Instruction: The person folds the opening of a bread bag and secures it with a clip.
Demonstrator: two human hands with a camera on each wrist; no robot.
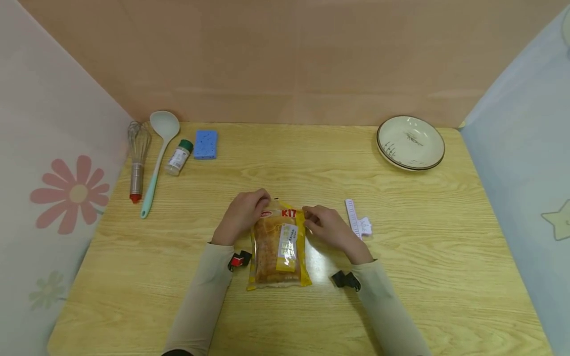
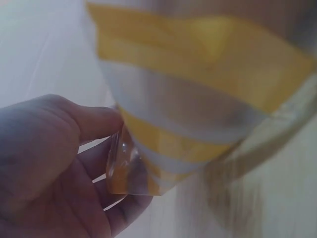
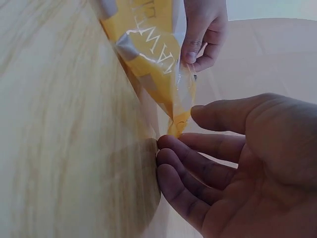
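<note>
The wooden table (image 1: 401, 237) fills the view, pale yellow with a flowing grain, walled by smooth panels at the back and sides. At its far right corner sits a round, shallow ceramic plate (image 1: 410, 142), cream with a dark rim and a thin sketched pattern.

In the middle lies the bread bag (image 1: 279, 247), crinkly clear plastic with yellow bands and red letters, a golden-brown loaf showing inside it. Its far end is lifted between both hands. The left hand (image 1: 242, 215) pinches the left top corner, thumb over curled fingers; the left wrist view shows that glossy corner (image 2: 124, 166) caught between thumb and fingers. The right hand (image 1: 327, 227) is at the right top corner, fingers loosely bent and only partly closed, fingertips (image 3: 171, 146) touching the bag's edge.

Far left, a long mint spoon (image 1: 157, 158) with a smooth rounded bowl lies beside a wire whisk (image 1: 137, 160) with a steel handle and red tip. Next, a flat blue sponge (image 1: 205, 144), pitted. A white ridged plastic clip (image 1: 357, 223) lies just right of the right hand. Smallest, a clear spice jar (image 1: 178, 157) with a green cap, on its side.
</note>
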